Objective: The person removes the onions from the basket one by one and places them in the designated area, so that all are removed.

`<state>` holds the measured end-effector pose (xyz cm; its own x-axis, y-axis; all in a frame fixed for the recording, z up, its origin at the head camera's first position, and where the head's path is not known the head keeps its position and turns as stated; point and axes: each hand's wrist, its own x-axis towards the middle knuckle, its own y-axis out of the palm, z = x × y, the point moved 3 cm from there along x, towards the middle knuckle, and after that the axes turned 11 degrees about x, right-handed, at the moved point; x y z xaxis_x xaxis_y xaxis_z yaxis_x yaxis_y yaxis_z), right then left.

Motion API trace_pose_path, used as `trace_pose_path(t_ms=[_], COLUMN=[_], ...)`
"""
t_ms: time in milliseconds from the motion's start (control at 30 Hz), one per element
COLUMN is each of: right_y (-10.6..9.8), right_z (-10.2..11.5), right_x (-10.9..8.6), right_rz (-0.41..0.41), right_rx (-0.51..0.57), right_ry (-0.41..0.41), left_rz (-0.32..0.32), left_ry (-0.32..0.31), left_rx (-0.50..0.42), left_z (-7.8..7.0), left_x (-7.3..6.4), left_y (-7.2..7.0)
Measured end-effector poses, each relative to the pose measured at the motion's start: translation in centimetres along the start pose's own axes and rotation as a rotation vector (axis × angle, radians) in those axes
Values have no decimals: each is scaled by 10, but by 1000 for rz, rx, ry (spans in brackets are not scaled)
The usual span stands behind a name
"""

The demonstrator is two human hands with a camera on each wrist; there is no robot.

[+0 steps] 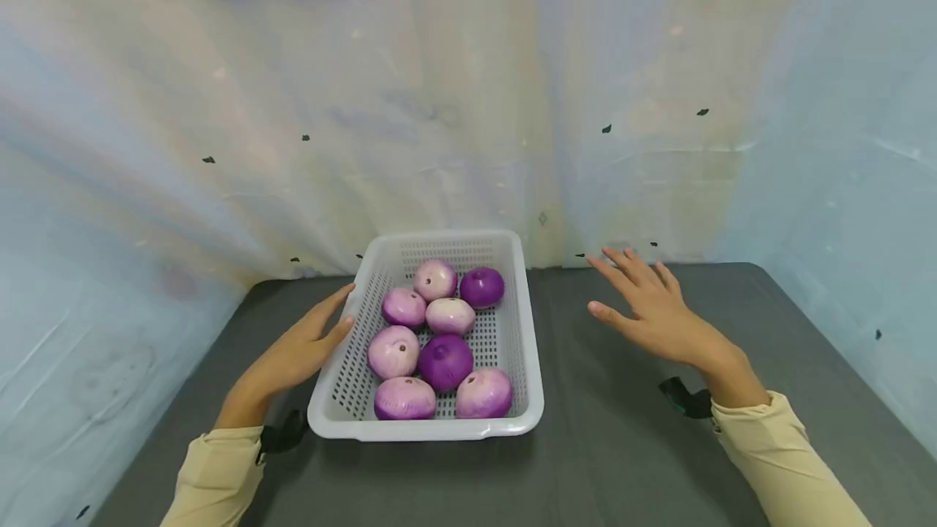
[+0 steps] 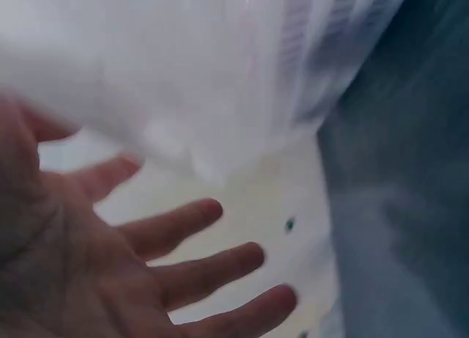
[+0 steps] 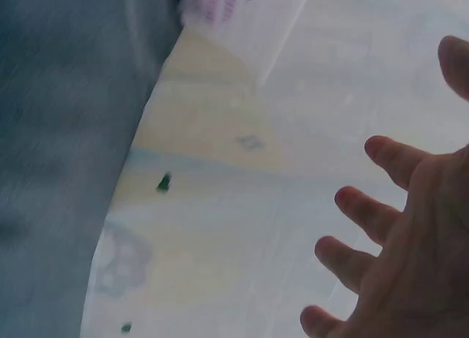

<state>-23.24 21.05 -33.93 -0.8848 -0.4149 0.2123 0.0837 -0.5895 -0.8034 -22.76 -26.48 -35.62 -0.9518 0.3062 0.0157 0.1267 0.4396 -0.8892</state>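
A white plastic basket (image 1: 536, 381) with slotted walls stands on the dark table, left of centre in the head view. Inside lie several peeled purple onions, among them a deep purple onion (image 1: 446, 362) and a paler onion (image 1: 394, 351). My left hand (image 1: 296, 356) is at the basket's left side, fingertips right at the rim. Its fingers are spread and straight in the left wrist view, beside the white basket wall (image 2: 183, 74). To the right of the basket, my right hand (image 1: 655, 311) hovers over the table with fingers spread, holding nothing.
The dark grey tabletop (image 1: 586, 462) extends on both sides of the basket. A pale patterned curtain (image 1: 468, 104) hangs behind the table and along its sides. Dark straps (image 1: 684, 398) show at both wrists, beside cream sleeves (image 1: 776, 454).
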Motion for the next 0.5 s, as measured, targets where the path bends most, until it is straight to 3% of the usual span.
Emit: trace_pose_path(t_ms=[100,333,400,500], right_y=[3,11,16,26], right_z=[14,49,61,79], right_x=[6,17,19,24], right_rz=[31,120,148,184], right_rx=[36,53,58,66], right_ry=[-45,-140,-183,-262], left_rz=[53,126,157,204], left_ry=[-20,-103,-131,-123], left_rx=[-195,-556,-646,-743], left_z=[0,5,8,12], left_x=[-4,-11,-12,-14], left_y=[7,26,30,32])
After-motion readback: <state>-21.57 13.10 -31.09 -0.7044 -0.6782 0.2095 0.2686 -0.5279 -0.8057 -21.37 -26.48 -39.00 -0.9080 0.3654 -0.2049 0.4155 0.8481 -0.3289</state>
